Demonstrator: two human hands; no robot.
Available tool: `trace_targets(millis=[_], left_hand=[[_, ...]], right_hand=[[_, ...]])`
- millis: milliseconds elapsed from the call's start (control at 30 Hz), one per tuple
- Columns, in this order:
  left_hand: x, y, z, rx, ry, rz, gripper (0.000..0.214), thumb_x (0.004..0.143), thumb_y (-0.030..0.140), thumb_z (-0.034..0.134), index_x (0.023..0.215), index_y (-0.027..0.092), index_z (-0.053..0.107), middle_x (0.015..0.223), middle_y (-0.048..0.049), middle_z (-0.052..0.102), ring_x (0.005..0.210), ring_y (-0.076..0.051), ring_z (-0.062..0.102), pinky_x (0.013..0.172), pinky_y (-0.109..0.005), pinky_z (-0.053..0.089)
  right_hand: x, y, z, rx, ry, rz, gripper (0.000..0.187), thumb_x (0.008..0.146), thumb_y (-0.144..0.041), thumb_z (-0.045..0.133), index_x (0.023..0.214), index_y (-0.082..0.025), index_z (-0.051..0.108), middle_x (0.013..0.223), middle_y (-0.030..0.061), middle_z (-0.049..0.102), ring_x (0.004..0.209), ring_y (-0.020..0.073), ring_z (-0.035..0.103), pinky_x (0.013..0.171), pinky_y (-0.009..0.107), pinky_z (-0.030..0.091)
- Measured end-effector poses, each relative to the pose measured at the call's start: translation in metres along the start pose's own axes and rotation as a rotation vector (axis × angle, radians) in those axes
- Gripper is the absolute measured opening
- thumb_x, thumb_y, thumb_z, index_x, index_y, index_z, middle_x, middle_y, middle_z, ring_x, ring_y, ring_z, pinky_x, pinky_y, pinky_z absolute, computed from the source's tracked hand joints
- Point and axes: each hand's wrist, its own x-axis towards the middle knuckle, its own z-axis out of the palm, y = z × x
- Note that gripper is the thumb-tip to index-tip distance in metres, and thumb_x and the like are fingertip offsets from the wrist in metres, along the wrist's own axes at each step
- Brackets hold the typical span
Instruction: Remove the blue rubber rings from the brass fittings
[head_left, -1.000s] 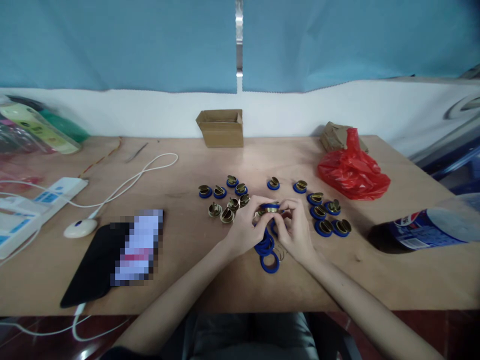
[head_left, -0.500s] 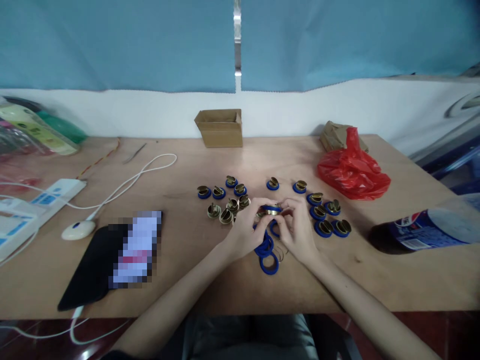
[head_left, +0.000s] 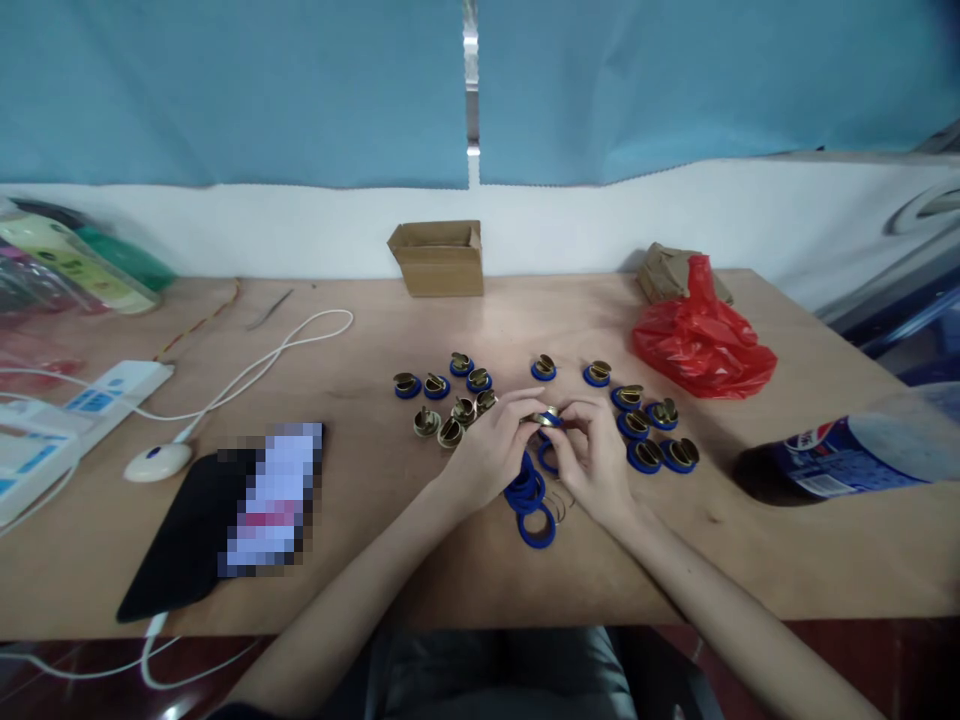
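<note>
Between the fingertips of my left hand [head_left: 491, 450] and my right hand [head_left: 596, 455] is a small round brass fitting with a blue ring [head_left: 551, 418], raised above the table. Both hands are closed on it, and the fingers cover part of it. Just below them lie several loose blue rings [head_left: 537, 525], some overlapping, with thin wire-like loops [head_left: 559, 507] beside them. Left of my left hand stand several brass fittings without rings [head_left: 450, 432]. Brass fittings seated in blue rings [head_left: 436, 385] stand behind these, and more ringed fittings [head_left: 646, 455] are right of my right hand.
A cola bottle [head_left: 825, 460] lies on its side at the right, in front of a red plastic bag [head_left: 705, 345]. A cardboard box [head_left: 442, 265] stands against the wall. On the left are a phone [head_left: 274, 500], a dark tablet-like slab [head_left: 180, 540], white cables and a power strip [head_left: 127, 385].
The brass fitting in my fingers has tilted, and its blue ring now shows at a different angle. My hands stay in nearly the same place; the view has shifted slightly.
</note>
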Motion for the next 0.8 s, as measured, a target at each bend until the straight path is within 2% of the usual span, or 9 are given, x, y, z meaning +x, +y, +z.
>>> trace_targets(millis=[233,433,633,800], left_hand=[[-0.0057,-0.0056,0.0039,0.081,-0.021,-0.142,0.019,0.098,0.016,0.051,0.116,0.021,0.052,0.117,-0.0081,0.072,0.105,-0.02,0.072,0.091,-0.034,0.058],[-0.007,-0.0051,0.0047,0.072,0.011,-0.202,0.016,0.095,0.015,0.054,0.11,0.021,0.052,0.107,-0.0067,0.075,0.099,-0.019,0.074,0.083,-0.031,0.06],[-0.0054,-0.0028,0.0037,0.084,0.08,-0.122,0.015,0.092,0.017,0.06,0.104,0.021,0.054,0.093,-0.0034,0.073,0.085,-0.016,0.075,0.076,-0.025,0.06],[-0.0047,0.0039,0.0033,0.033,0.129,-0.101,0.016,0.091,0.019,0.062,0.105,0.021,0.053,0.091,-0.0022,0.072,0.076,-0.012,0.074,0.064,-0.018,0.058]], right_hand=[[0.0009,0.0004,0.0008,-0.043,0.004,-0.038,0.013,0.094,-0.016,0.059,0.102,-0.024,0.053,0.097,0.0054,0.061,0.087,0.0214,0.062,0.072,0.037,0.055],[0.0013,-0.0007,0.0008,-0.032,0.002,-0.028,0.012,0.094,-0.018,0.06,0.104,-0.024,0.055,0.101,0.0066,0.063,0.088,0.0213,0.064,0.071,0.036,0.055],[0.0003,-0.0004,0.0008,-0.004,0.003,-0.017,0.015,0.094,-0.019,0.061,0.107,-0.023,0.054,0.103,0.0073,0.061,0.088,0.0207,0.063,0.068,0.035,0.056],[-0.0015,0.004,0.0019,0.068,-0.017,0.091,0.023,0.095,-0.023,0.06,0.116,-0.024,0.05,0.108,0.0081,0.059,0.087,0.0194,0.064,0.071,0.036,0.058]])
